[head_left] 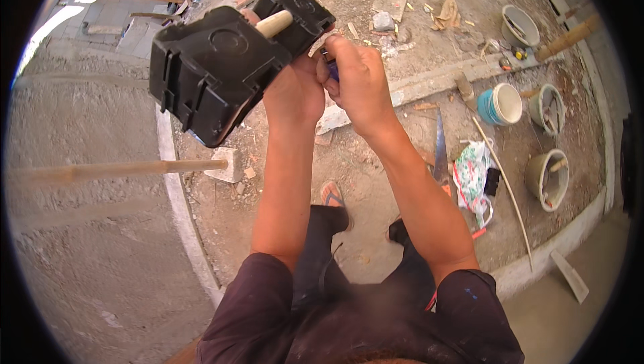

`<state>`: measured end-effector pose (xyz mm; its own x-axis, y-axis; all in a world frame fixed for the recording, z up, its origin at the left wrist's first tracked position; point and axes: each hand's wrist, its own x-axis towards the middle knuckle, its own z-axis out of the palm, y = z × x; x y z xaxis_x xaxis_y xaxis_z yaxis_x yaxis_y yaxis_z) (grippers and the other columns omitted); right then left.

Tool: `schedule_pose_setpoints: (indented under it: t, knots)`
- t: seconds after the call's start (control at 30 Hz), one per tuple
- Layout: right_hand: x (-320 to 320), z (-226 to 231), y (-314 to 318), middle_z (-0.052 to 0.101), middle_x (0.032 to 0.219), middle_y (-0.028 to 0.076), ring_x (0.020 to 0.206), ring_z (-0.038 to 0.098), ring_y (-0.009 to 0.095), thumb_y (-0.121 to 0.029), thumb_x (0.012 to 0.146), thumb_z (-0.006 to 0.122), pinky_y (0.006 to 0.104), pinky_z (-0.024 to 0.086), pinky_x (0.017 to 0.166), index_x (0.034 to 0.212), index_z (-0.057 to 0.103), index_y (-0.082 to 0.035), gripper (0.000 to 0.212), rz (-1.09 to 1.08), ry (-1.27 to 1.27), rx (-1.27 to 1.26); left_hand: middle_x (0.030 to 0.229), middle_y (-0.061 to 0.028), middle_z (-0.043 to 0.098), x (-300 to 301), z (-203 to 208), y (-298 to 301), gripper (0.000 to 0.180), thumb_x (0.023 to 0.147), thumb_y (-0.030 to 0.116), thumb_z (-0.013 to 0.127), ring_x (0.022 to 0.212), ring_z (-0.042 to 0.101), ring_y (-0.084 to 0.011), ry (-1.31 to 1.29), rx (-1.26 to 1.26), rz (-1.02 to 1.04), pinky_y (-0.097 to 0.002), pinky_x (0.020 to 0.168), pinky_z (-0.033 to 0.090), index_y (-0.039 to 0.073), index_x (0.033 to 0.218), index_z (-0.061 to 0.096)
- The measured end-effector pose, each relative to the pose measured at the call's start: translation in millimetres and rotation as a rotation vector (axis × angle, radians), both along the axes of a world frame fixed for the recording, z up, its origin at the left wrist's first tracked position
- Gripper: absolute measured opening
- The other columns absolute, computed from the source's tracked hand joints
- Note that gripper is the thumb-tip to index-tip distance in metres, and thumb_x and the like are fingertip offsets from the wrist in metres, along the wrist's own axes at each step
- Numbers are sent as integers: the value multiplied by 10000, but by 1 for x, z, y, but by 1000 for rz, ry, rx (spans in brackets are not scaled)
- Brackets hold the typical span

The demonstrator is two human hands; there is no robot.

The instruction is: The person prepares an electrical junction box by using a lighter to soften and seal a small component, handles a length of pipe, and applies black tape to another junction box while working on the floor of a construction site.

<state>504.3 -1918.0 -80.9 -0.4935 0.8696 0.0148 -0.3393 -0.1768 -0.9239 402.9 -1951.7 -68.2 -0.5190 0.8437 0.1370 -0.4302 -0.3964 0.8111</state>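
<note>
Two black plastic boxes, a large one [225, 62] and a smaller one [305, 19], look joined by a short pale pipe [274, 23]. They are held up in front of me, tilted, with moulded round marks on their faces. My left hand [295, 92] is closed under and behind them, its fingers partly hidden by the plastic. Close beside it, my right hand [359, 82] is closed round a small blue lighter [331, 67] with a metal top. The lighter is near the lower edge of the smaller box. No flame shows.
A bamboo pole [121, 171] reaches in from the left, near a concrete block [227, 165]. On the right lie a handsaw [440, 143], a plastic bag [473, 176] and a thin stick [506, 190]. Several buckets stand there, including a blue-and-white one [500, 104]. A low concrete kerb [422, 89] crosses the ground.
</note>
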Motion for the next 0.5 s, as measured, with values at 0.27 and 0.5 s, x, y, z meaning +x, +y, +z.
schedule_pose_setpoints:
  t: [0.27, 0.5]
  knots:
    - [-24, -134, 17, 446, 523, -7, 434, 338, 78, -355, 965, 392, 251, 244, 407, 638, 532, -57, 464, -6, 130, 96, 1051, -169, 697, -2, -126, 20, 545, 983, 595, 499, 907, 705, -230, 138, 111, 73, -264, 553, 529, 86, 1166, 569]
    - [-4, -153, 27, 479, 544, 11, 418, 376, 88, -333, 950, 408, 257, 245, 373, 705, 553, -51, 400, 11, 251, 2, 1024, -56, 655, -16, -153, 54, 455, 1017, 530, 449, 880, 650, -205, 202, 226, -114, -321, 541, 518, 120, 1151, 592]
